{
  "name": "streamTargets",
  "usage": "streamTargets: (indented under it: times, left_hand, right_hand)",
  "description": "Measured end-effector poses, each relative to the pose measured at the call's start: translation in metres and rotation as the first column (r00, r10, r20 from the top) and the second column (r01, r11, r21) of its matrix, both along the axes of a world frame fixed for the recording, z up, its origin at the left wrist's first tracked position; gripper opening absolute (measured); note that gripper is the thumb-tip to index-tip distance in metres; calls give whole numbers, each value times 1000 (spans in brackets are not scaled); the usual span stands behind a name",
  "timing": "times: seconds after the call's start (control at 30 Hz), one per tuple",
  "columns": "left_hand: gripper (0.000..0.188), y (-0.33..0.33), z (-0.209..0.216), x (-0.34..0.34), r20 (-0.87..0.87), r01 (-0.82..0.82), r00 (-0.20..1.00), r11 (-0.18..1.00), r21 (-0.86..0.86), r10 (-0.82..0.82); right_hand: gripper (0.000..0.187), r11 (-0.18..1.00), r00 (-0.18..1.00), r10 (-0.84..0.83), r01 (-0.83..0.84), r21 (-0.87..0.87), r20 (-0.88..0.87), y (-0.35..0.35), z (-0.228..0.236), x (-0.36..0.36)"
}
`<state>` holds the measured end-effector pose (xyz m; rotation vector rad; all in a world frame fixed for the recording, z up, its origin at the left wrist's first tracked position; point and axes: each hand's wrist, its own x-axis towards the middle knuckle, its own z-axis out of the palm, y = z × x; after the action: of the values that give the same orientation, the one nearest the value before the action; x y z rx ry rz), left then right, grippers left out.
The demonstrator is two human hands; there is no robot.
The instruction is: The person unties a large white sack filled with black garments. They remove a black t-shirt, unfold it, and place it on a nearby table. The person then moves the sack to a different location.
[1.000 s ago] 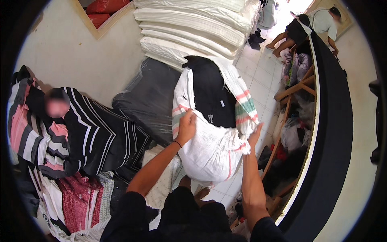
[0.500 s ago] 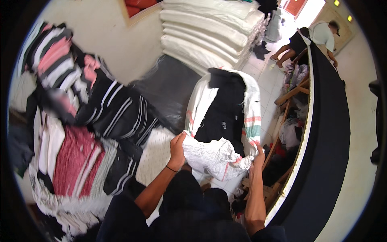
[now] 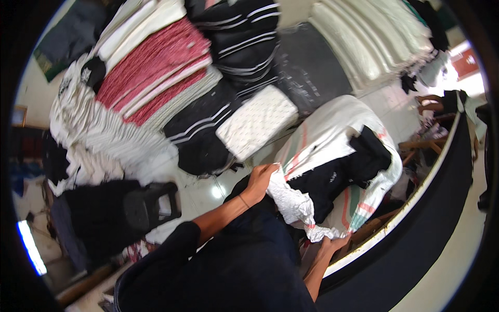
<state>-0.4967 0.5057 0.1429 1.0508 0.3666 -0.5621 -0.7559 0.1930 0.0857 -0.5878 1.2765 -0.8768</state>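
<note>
Head view, looking steeply down: the left hand [image 3: 258, 182] is closed on the bunched rim of a large white woven sack [image 3: 332, 140] with red and green stripes, at the sack's near-left corner. The right hand [image 3: 332, 243] grips the same rim lower down, at its near-right corner, fingers curled around crumpled fabric. Between the two hands the rim hangs in loose white folds. The sack lies on the tiled floor [image 3: 208, 190], mouth toward the person, with black garments [image 3: 338, 174] filling and spilling out of the opening.

To the far left, stacks of folded clothes [image 3: 156, 78] in red, white and black-striped patterns crowd together, with a white packed bundle [image 3: 257, 122] just beside the sack. A pile of flat white sacks [image 3: 374, 36] sits at the far right. A dark curved ledge [image 3: 431, 208] runs close along the sack's right side.

Risks, as I judge them: both grips hold only gathered rim fabric, so a hard pull could slip the weave through the fingers or tear it. The black garments sit high at the mouth and could tumble onto the floor if the rim drops or tilts. The sack is hemmed in by the ledge and the bundle, so dragging it could snag or knock the nearby stacks.
</note>
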Motion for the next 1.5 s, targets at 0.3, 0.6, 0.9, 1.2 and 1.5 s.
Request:
streamTargets:
  times: [0.3, 0.6, 0.9, 1.2, 1.5]
  left_hand:
    - [28, 144, -16, -36, -35, 99, 995, 993, 67, -97]
    - [25, 294, -44, -157, -38, -162, 986, 986, 46, 164]
    - [22, 477, -55, -227, -131, -160, 976, 979, 129, 176]
    - [23, 627, -42, -342, -131, -161, 976, 981, 108, 175]
    - [22, 759, -34, -381, -85, 3, 996, 991, 133, 9]
  right_hand:
    - [59, 928, 928, 247, -310, -209, -281, 134, 5, -83]
    - [44, 927, 931, 293, -333, -175, -216, 276, 25, -155]
    - [51, 950, 960, 174, -222, 218, 219, 460, 68, -228]
    - [34, 976, 955, 181, -204, 74, 236, 627, 69, -341]
    - [49, 984, 966, 77, -114, 140, 248, 792, 121, -404]
